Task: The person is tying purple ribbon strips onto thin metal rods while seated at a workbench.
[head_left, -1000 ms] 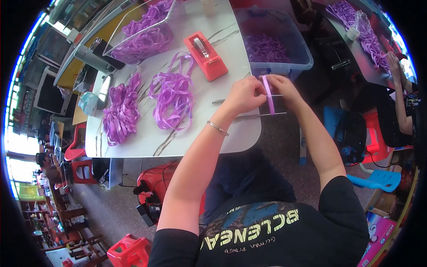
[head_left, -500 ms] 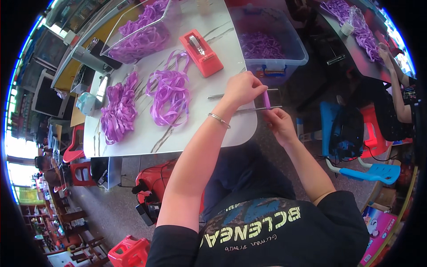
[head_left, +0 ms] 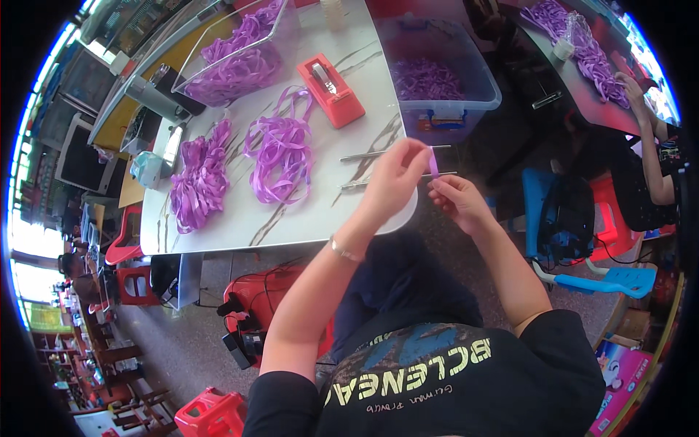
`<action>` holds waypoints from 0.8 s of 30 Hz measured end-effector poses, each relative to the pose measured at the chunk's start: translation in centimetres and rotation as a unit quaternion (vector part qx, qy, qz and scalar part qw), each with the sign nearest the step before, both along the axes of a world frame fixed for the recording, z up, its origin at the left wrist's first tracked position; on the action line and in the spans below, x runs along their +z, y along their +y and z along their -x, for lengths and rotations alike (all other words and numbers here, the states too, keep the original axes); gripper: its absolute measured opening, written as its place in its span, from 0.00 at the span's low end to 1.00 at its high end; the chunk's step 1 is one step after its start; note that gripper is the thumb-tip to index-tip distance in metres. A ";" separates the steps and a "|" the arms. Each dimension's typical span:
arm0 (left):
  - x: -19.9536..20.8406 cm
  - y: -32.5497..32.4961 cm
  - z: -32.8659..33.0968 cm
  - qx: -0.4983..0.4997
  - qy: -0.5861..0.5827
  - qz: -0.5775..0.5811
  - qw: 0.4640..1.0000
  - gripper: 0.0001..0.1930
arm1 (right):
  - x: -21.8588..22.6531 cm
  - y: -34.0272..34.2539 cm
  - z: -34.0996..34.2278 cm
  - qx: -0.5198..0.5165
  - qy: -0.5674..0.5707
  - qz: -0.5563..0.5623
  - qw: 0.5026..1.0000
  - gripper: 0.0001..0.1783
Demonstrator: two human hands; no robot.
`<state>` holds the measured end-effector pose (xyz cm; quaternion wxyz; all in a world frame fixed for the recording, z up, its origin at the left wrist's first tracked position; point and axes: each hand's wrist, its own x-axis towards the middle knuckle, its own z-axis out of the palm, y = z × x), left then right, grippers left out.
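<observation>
Two thin metal rods (head_left: 393,154) stick out past the right edge of the white marbled table. A strip of purple ribbon (head_left: 434,162) spans the gap between them, just off the edge. My left hand (head_left: 399,175) is bent over the rods, its fingers closed at the ribbon's upper end; the fingertips are partly hidden. My right hand (head_left: 460,201) pinches the ribbon at its lower end by the nearer rod. Left of the hands on the table lie a loose tangle of purple ribbon (head_left: 279,159) and a gathered bundle of purple ribbon loops (head_left: 200,178).
A red tape dispenser (head_left: 339,105) stands behind the rods. Clear bins of purple ribbon are at the back left (head_left: 191,45) and beyond the table's right edge (head_left: 480,103). Another person's hand (head_left: 632,91) works at the right-hand table. A blue chair (head_left: 537,197) stands right.
My left hand has come down and nearer, with its wrist lower and the forearm turned. My right hand has stayed by the nearer rod, still pinching the ribbon.
</observation>
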<state>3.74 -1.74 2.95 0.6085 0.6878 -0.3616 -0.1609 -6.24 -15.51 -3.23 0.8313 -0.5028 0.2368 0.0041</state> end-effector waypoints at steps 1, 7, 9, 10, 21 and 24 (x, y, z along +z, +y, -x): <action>0.3 0.8 1.1 -0.048 0.198 0.026 0.979 0.14 | 0.0 -0.2 0.1 0.018 -0.007 -0.001 1.000 0.08; 0.5 2.2 4.9 -0.036 0.584 0.071 0.808 0.24 | -0.5 -1.1 0.1 0.066 -0.021 -0.019 0.997 0.09; 0.1 1.5 5.2 -0.022 0.626 0.118 0.770 0.23 | -0.3 -1.0 0.1 0.067 -0.020 -0.023 0.997 0.09; -0.6 1.1 4.8 -0.067 0.647 0.152 0.744 0.23 | 0.5 -0.7 0.1 0.068 -0.021 -0.039 0.997 0.08; -2.5 0.9 3.6 -0.188 0.670 0.249 0.674 0.12 | 4.4 -6.3 -0.2 0.283 -0.038 0.165 0.944 0.16; -3.2 1.0 3.4 -0.246 0.674 0.245 0.651 0.07 | 7.8 -6.6 -3.4 0.237 -0.159 0.138 0.948 0.12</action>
